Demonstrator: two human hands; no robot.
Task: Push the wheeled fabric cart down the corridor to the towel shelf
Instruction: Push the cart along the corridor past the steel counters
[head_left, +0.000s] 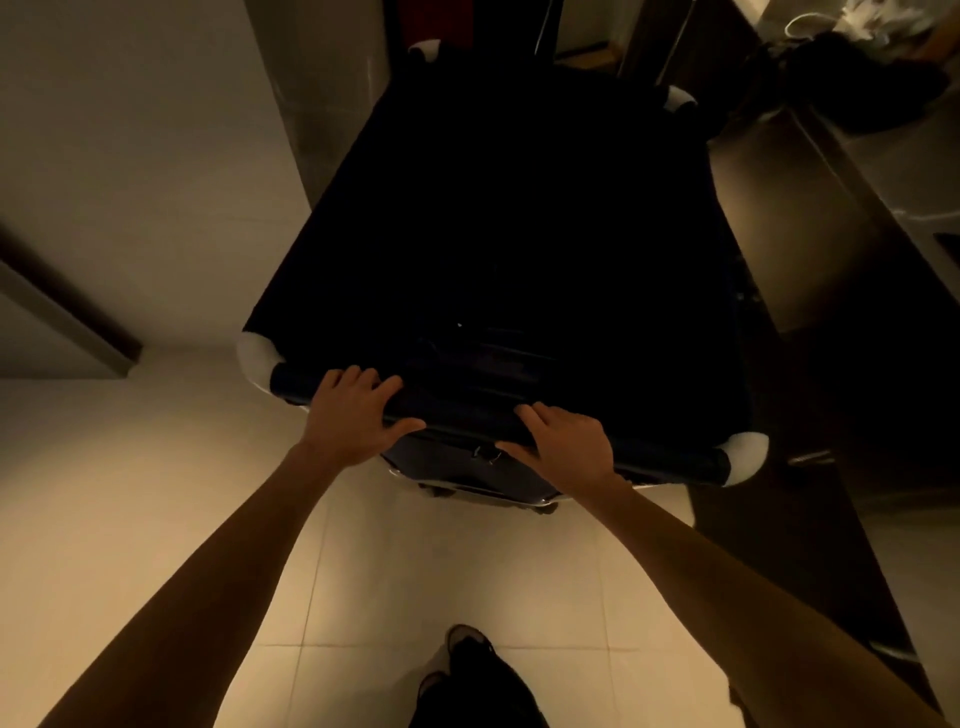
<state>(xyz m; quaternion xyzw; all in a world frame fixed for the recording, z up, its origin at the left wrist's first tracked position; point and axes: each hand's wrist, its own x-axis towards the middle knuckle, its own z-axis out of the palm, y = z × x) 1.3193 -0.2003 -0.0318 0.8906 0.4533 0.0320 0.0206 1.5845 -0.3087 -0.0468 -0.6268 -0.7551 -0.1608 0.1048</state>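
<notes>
The fabric cart (498, 218) fills the tiled floor (156, 493) between the pale wall (130, 130) on my left and the dark worktop (831, 218) on my right, so I judge a crooked push could scrape its far right corner there. My left hand (353, 413) and right hand (563, 441) grasp the near rail (467, 415), fingers wrapped over it, both set left of middle, so uneven pressure could swing it; no towel shelf shows.

Bare forearms, dark trousers (483, 696), dark shoe (470, 642)
</notes>
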